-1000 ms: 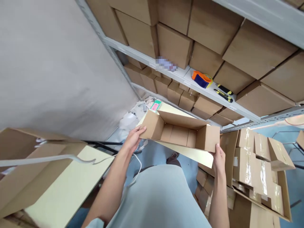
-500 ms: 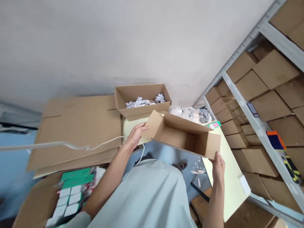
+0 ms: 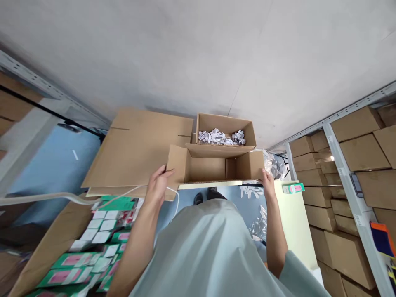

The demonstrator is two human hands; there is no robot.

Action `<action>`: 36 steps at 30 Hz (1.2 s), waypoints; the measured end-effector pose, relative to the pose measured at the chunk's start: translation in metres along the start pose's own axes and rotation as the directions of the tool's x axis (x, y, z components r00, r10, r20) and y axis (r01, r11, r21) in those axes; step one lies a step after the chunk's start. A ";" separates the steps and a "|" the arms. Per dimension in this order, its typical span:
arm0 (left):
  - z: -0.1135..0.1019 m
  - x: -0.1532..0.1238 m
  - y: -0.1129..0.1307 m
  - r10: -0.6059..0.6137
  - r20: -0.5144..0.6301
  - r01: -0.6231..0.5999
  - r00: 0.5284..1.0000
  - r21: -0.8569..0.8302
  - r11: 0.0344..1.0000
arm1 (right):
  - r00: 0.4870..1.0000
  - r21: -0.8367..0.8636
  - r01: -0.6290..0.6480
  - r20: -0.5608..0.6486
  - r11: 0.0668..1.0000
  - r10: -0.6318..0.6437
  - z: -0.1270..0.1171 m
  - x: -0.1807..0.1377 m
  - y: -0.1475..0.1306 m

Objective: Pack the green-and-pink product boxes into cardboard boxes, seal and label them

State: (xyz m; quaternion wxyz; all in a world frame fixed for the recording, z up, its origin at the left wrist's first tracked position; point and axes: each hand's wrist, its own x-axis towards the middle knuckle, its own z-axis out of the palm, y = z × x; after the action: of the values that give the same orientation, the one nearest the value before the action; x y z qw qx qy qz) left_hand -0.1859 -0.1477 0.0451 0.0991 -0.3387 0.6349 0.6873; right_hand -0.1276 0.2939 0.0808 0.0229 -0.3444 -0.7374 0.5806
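Note:
A long brown cardboard box [image 3: 207,169] with its top open is held level between my two hands, just above the table edge. My left hand [image 3: 157,185] pinches the folded-out flap at its left end. At the opposite end, my right hand [image 3: 267,181] grips the other flap by its lower corner. The inside of the box shows bare cardboard. Right behind it stands a second open carton [image 3: 225,119] with crumpled paper [image 3: 216,136] in it. A white cable [image 3: 123,194] runs past my left wrist.
Flat cardboard sheets [image 3: 139,144] are stacked at left. Below them, a large carton [image 3: 58,235] holds several green-and-white packages [image 3: 74,260]. On the right table [image 3: 293,222] lies a small green box [image 3: 293,188]. Shelves of cartons [image 3: 349,243] line the right side; paper scraps litter the floor.
The view has turned to the right. The cardboard box, tilted before, is now level and closer to the carton of crumpled paper. Both hands have kept hold of its end flaps.

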 end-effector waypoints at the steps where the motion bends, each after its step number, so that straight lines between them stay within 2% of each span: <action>1: 0.001 0.001 0.003 -0.005 -0.001 0.005 1.000 -0.004 1.000 | 1.000 -0.012 -0.002 0.017 1.000 0.002 0.003 0.006 -0.004; 6: 0.009 0.006 0.026 0.034 0.046 -0.038 0.998 0.097 0.995 | 0.987 -0.157 0.078 0.151 0.985 -0.055 -0.006 0.035 -0.032; 9: 0.023 0.011 0.050 0.185 -0.018 -0.171 0.983 0.296 0.940 | 0.978 -0.201 0.146 0.179 0.969 -0.111 -0.013 0.063 -0.063; 10: 0.030 0.014 0.059 0.274 -0.022 -0.245 0.962 0.379 0.892 | 0.973 -0.210 0.176 0.186 0.962 -0.138 -0.012 0.076 -0.075; 12: 0.047 0.021 0.078 0.443 0.056 -0.404 0.895 0.520 0.752 | 0.948 -0.242 0.274 0.229 0.931 -0.220 -0.002 0.107 -0.100; 15: 0.073 0.036 0.100 0.545 0.235 -0.550 0.805 0.640 0.536 | 0.858 -0.323 0.460 0.400 0.827 -0.321 0.034 0.165 -0.129; 17: 0.087 0.045 0.109 0.525 0.308 -0.559 0.793 0.711 0.427 | 0.768 -0.420 0.558 0.589 0.716 -0.252 0.071 0.204 -0.140; 18: 0.091 0.049 0.111 0.498 0.335 -0.548 0.800 0.746 0.379 | 0.723 -0.494 0.597 0.672 0.632 -0.158 0.092 0.221 -0.142; 19: 0.095 0.051 0.112 0.466 0.353 -0.532 0.811 0.776 0.338 | 0.683 -0.576 0.642 0.730 0.506 -0.036 0.113 0.237 -0.143; 21: 0.098 0.055 0.113 0.419 0.367 -0.504 0.831 0.816 0.285 | 0.638 -0.672 0.719 0.740 0.179 0.213 0.152 0.263 -0.139; 23: 0.098 0.055 0.112 0.400 0.366 -0.485 0.840 0.836 0.255 | 0.631 -0.675 0.738 0.692 0.003 0.350 0.183 0.278 -0.131; 25: 0.097 0.053 0.111 0.400 0.364 -0.480 0.841 0.844 0.240 | 0.619 -0.661 0.748 0.663 -0.058 0.420 0.203 0.284 -0.119; 28: 0.095 0.048 0.109 0.408 0.359 -0.480 0.839 0.841 0.248 | 0.601 -0.625 0.770 0.646 -0.126 0.471 0.213 0.284 -0.104; 32: 0.093 0.043 0.104 0.424 0.341 -0.477 0.839 0.837 0.269 | 0.604 -0.597 0.782 0.657 -0.179 0.451 0.210 0.276 -0.102; 36: 0.090 0.040 0.101 0.423 0.344 -0.483 0.839 0.829 0.284 | 0.624 -0.599 0.775 0.676 -0.200 0.393 0.198 0.264 -0.125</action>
State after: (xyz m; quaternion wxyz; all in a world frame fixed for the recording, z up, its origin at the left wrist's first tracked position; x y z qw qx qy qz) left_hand -0.3037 -0.0922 0.1001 0.0816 -0.0200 0.9638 0.2530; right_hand -0.4744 0.2573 0.0289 -0.4227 0.1784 -0.8783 -0.1344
